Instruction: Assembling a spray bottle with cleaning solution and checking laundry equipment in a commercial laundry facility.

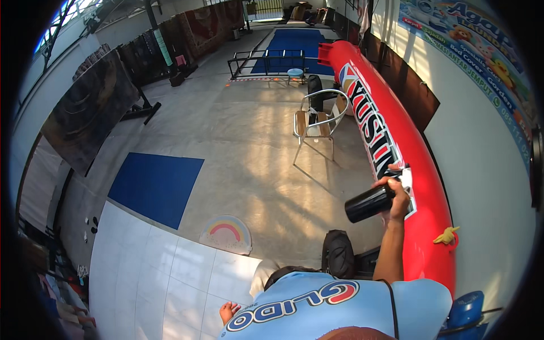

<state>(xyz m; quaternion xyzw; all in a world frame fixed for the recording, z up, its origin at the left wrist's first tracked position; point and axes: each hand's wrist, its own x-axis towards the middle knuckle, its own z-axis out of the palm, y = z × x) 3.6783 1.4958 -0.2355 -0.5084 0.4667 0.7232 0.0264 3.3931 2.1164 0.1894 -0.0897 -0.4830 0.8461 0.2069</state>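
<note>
My right hand (398, 196) is raised and shut on a black cylinder (369, 203), held on its side against a long red inflatable tube (422, 187) that lies along the right wall. A white label patch (406, 180) on the tube sits just behind my fingers. My left hand (228, 311) hangs low beside my light blue shirt (317, 309), holding nothing, its fingers slightly apart, above the edge of a white tiled sheet (158, 272) on the floor.
A metal-framed chair (316, 122) stands mid-floor near the tube. A blue mat (156, 187) and a round rainbow mat (226, 233) lie on the concrete. A black bag-like object (338, 255) sits by my feet. Carpets (90, 110) hang at left; a metal rack (266, 59) stands far back.
</note>
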